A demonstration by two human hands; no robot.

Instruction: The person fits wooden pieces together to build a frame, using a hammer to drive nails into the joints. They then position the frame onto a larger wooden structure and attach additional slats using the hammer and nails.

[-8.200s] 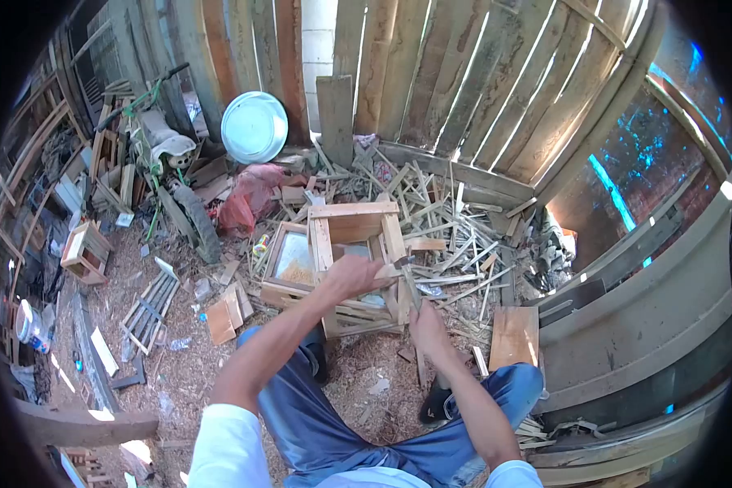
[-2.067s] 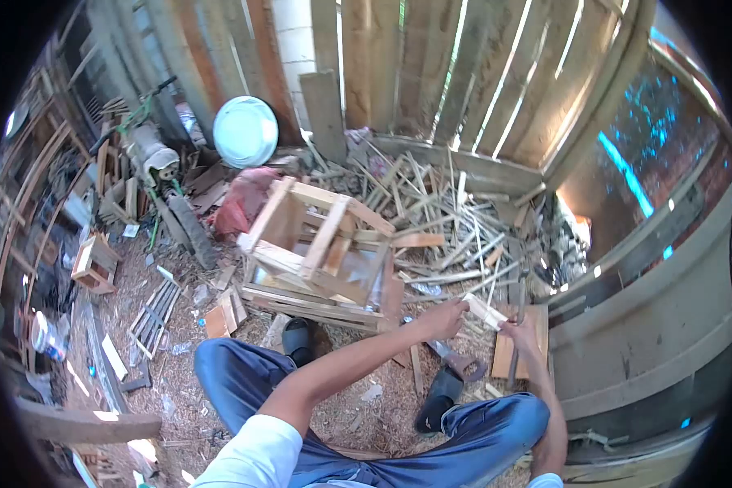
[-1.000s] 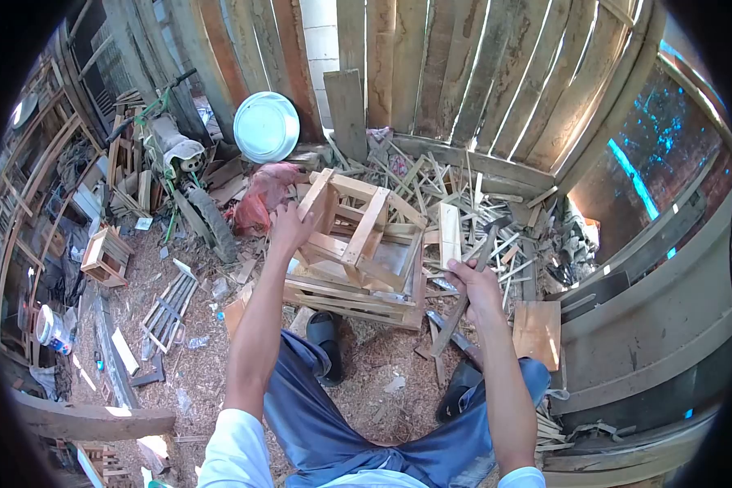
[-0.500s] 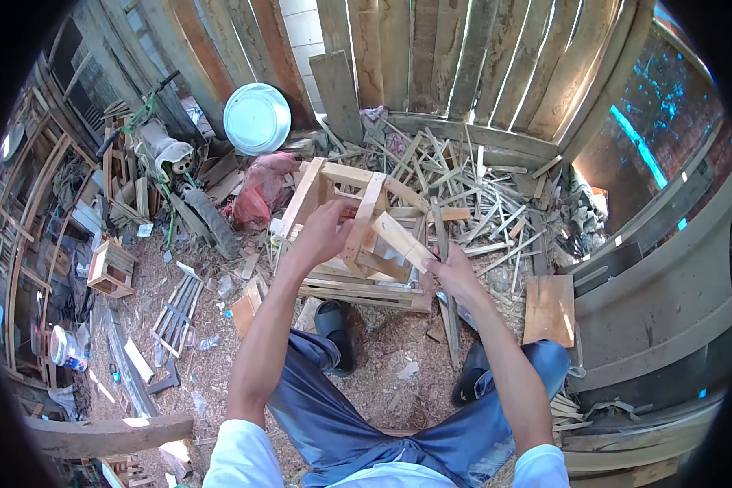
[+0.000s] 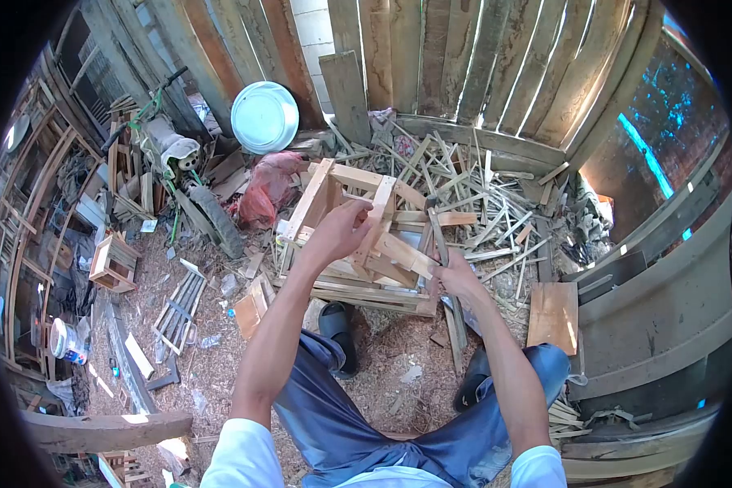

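Observation:
A small frame of pale wooden slats (image 5: 321, 191) stands tilted on top of a larger slatted crate (image 5: 350, 297) in front of me. My left hand (image 5: 342, 232) is closed, its fingers curled against the frame's upright crosspiece. A short flat wooden slat (image 5: 407, 254) slants from the frame towards my right hand (image 5: 459, 276), which grips its outer end. Passing by that same hand is a long thin stick with a dark top, like a hammer (image 5: 438, 232); whether the fingers also hold it, I cannot tell.
Loose wood strips (image 5: 480, 203) pile up behind the crate. A pale round basin (image 5: 264, 118) leans on the plank wall, near a red plastic bag (image 5: 264, 191). A slatted rack (image 5: 179, 313) and small wooden box (image 5: 114, 264) lie left; a board (image 5: 553, 317) lies right.
The slat in my right hand has dropped lower and tilted flatter against the frame. My left fingers have shifted right, closer to the crosspiece. The view has shifted slightly.

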